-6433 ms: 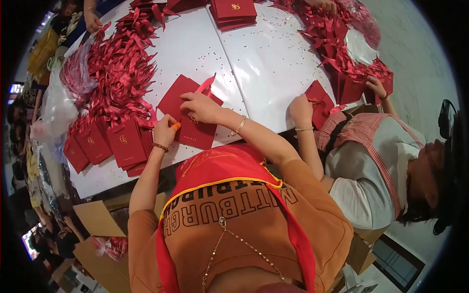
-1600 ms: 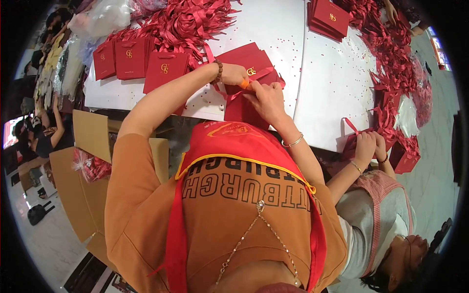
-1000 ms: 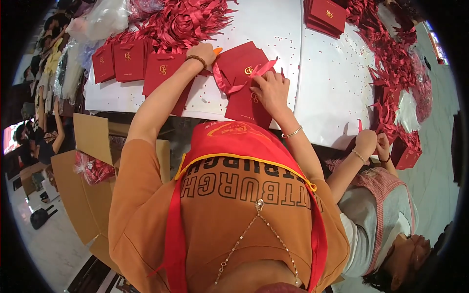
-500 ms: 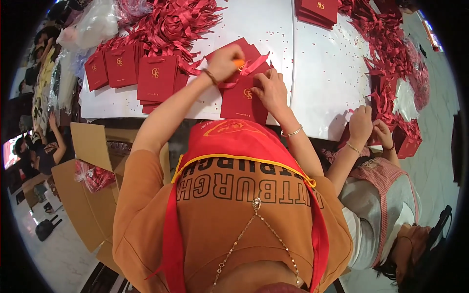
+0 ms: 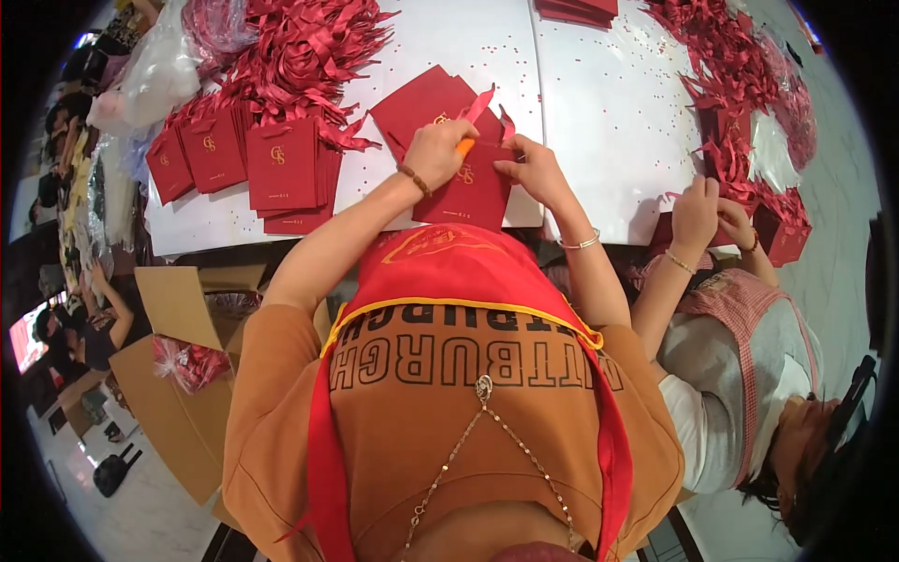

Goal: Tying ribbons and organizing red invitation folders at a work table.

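A dark red paper bag [image 5: 456,204] with gold print lies flat before me at the table's near edge. My left hand [image 5: 438,159] is closed over its top edge around a small orange tool [image 5: 465,146], whose working end is hidden. A red ribbon [image 5: 480,105] rises beyond those fingers, and a shorter ribbon end [image 5: 507,124] stands by the right hand. My right hand [image 5: 536,172] pinches the bag's upper right corner between thumb and fingers. More red bags [image 5: 412,105] lie fanned out beneath, on the far side.
Stacked red bags [image 5: 281,167] stand on the left, before a heap of red ribbons [image 5: 314,47]. A white table [image 5: 599,122] carries scattered red specks. To my right a co-worker's hands [image 5: 698,220] handle a red item. An open cardboard box [image 5: 183,403] stands at lower left.
My left hand with the orange tool has come down toward me, onto the bag's top edge and closer to my right hand. The ribbon now sticks up beyond the fingers. The view has shifted slightly.
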### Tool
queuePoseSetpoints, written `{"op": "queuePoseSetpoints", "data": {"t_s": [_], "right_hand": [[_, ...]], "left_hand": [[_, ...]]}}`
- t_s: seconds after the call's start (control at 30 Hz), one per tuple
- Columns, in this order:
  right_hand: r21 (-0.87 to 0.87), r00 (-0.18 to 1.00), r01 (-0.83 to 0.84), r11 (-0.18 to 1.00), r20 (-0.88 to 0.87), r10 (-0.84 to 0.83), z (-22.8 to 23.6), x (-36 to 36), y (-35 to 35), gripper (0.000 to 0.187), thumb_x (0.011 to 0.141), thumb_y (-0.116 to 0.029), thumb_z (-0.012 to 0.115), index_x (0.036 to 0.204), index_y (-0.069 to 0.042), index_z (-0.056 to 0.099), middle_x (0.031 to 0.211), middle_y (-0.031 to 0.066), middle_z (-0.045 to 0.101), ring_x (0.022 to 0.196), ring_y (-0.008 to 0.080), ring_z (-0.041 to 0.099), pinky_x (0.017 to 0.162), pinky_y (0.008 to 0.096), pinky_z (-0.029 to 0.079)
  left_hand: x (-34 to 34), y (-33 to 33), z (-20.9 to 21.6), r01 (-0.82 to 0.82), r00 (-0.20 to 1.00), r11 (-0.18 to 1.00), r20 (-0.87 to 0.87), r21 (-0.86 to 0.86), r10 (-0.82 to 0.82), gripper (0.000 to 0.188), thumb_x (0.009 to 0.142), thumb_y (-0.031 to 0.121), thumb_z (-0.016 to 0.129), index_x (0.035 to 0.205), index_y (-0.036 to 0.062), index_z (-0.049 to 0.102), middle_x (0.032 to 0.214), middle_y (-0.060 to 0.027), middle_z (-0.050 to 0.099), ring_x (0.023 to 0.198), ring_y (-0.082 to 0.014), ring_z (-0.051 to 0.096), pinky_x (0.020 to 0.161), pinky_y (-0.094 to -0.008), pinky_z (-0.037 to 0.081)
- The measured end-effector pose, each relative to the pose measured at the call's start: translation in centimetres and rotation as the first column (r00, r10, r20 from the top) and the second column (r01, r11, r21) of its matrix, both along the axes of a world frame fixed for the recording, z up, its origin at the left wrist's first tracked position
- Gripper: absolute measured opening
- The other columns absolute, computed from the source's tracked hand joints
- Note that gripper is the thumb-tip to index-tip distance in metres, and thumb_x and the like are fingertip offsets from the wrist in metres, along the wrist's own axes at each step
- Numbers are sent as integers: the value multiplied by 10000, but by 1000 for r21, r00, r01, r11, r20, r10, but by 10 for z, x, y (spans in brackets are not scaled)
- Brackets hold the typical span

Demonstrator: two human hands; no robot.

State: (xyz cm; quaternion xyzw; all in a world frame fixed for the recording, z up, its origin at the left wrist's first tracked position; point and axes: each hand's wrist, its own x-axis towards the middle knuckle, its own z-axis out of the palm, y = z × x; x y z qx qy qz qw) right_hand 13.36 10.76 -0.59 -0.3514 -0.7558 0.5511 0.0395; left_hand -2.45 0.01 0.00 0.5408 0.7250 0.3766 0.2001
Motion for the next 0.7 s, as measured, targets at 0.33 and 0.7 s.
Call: {"op": "queuePoseSetpoints", "data": {"t_s": [0.33,0.7], "right_hand": [[-167,996,70,984,-44,-78,1,-2,-2,176,765,-52,642,918,5,576,733,70,603,641,120,570,572,260,471],[-49,992,-7,999,-128,0,-18,-3,-2,261,771,-83,636,1020,-16,595,766,100,600,689,157,545,657,277,448]], "left_hand": [[27,-3,-21,-98,989,993,109,-59,104,121,777,84,578,863,14,623,724,-145,639,620,-221,630,583,-317,484],[16,2,-26,-91,928,970,335,-224,164,160,778,26,536,925,-1,594,617,-67,598,508,-105,563,477,-239,457]]}}
